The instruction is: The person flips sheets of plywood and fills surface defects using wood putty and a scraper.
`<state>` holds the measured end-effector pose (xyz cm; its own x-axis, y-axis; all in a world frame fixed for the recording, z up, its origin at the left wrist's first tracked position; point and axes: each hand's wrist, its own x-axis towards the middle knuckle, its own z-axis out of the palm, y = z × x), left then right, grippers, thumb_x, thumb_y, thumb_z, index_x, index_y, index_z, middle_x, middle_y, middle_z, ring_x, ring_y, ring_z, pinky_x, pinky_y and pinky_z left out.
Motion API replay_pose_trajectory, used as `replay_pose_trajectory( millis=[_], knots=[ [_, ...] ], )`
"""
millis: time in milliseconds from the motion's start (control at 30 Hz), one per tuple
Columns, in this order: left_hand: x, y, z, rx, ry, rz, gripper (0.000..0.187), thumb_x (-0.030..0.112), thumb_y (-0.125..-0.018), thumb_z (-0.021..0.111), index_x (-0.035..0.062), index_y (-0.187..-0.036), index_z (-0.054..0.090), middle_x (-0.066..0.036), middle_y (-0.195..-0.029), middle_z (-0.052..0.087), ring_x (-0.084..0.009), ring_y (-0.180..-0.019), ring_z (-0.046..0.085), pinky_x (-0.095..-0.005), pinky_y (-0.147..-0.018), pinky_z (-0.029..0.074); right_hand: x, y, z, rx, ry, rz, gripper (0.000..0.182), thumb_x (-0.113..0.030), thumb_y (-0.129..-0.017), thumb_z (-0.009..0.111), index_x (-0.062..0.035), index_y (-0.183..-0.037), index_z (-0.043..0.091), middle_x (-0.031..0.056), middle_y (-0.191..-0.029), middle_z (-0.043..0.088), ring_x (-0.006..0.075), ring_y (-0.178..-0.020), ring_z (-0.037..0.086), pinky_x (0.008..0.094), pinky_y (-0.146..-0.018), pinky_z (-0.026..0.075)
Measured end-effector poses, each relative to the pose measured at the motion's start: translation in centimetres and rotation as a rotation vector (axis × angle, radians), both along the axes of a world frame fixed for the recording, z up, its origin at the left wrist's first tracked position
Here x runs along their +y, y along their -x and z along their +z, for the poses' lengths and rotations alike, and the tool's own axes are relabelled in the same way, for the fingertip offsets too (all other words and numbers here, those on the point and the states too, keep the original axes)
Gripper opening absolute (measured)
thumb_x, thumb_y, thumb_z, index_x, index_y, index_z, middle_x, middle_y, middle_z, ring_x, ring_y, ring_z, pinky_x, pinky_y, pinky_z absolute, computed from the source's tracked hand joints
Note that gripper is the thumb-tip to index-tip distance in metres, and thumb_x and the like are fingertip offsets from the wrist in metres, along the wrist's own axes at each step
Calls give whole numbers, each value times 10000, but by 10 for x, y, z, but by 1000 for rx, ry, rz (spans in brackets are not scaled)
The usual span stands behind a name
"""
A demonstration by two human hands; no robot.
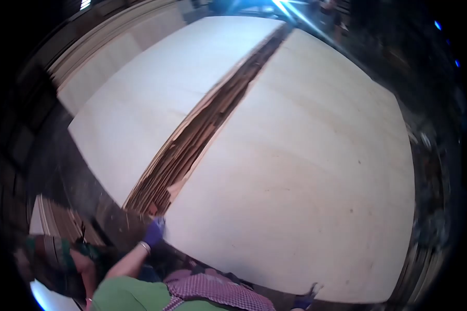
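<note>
A wide, pale wood veneer sheet (296, 171) lies flat on top of the stack in front of me. My left hand (153, 232), in a purple glove, is closed at the near left corner of this sheet. Farther right along the near edge, my right hand (306, 299), also gloved, has its fingers closed at the sheet's rim; part of it is dark and hard to see. A second pale veneer sheet (155, 98) lies to the left. Between the two runs a gap showing ragged brown layered veneer edges (205, 127).
Another person's arm (84, 267) is at the lower left, near a smaller stack of boards (54, 220). Long stacked sheets (124, 44) stand beyond the left sheet. More stacked edges (420, 272) show at the lower right. A bright light (283, 5) glares at the far end.
</note>
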<state>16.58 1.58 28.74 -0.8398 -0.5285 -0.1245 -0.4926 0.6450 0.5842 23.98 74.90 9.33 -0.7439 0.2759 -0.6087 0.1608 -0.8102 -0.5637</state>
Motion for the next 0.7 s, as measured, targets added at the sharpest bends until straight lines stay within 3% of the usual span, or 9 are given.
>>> replay_pose_trajectory(
  millis=[33,67,133,267,500,700],
  knots=[
    [2,-3,9,6,78,45,271,267,-976,468,13,-972,563,-268,-880,607,-454,-858,580,-484,-664,455,4,9,1,-40,38,-2,521,-393,-983,353,-138,-1436,385,69,-1467,399,250,-1322,381,426,-1109,293],
    [35,0,66,86,124,47,286,284,-971,476,11,-993,555,-290,-836,600,-466,-813,582,-500,-635,447,7,15,1,-67,34,17,523,-389,-982,358,-131,-1437,380,75,-1467,396,253,-1325,375,421,-1109,294],
    [30,5,67,170,183,74,289,292,-974,467,16,-1009,548,-301,-787,594,-472,-755,583,-517,-605,436,6,30,6,-111,8,69,528,-379,-981,369,-118,-1440,371,88,-1469,391,257,-1332,363,411,-1107,297],
    [63,1,128,121,283,123,284,303,-971,458,35,-1017,542,-281,-760,608,-469,-714,588,-534,-601,446,13,21,10,-176,-35,163,540,-360,-978,390,-91,-1445,352,114,-1471,380,267,-1347,339,390,-1104,301],
    [24,-22,48,88,149,200,282,325,-961,459,67,-1031,551,-260,-814,634,-451,-783,610,-543,-666,462,21,-24,13,-206,-109,246,563,-354,-967,426,-50,-1434,346,151,-1443,384,279,-1336,326,359,-1081,323],
    [-28,-18,15,-9,84,252,335,372,-949,442,83,-1055,575,-245,-917,649,-431,-877,616,-523,-747,477,13,-11,110,-148,-127,366,597,-492,-925,454,-46,-1320,478,144,-1260,505,265,-1146,462,362,-963,416]
  ],
)
